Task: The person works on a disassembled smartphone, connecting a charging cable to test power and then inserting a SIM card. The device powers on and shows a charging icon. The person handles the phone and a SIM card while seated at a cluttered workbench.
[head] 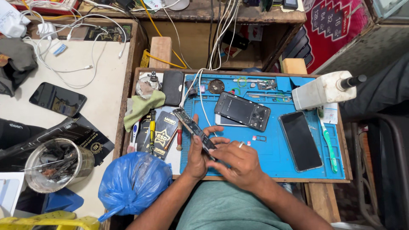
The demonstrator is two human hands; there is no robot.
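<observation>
Both hands hold a long, narrow phone circuit board (pixel 192 126) above the near left part of a blue work mat (pixel 272 149). My left hand (pixel 198 154) grips the board from below, thumb along its side. My right hand (pixel 237 158), with a ring on one finger, pinches the board's near end with its fingertips. An opened phone body (pixel 242 110) lies face down on the mat just beyond the hands, with a second phone partly under it. A black phone (pixel 300 141) lies screen up to the right.
A white plastic bottle (pixel 324 88) and a green toothbrush (pixel 329 142) sit at the mat's right. Left of the mat lie a green cloth (pixel 142 106), screwdrivers (pixel 152 124) and dark packets. A blue plastic bag (pixel 133 183), a metal tin (pixel 57 169), another phone (pixel 57 99) and white cables occupy the left table.
</observation>
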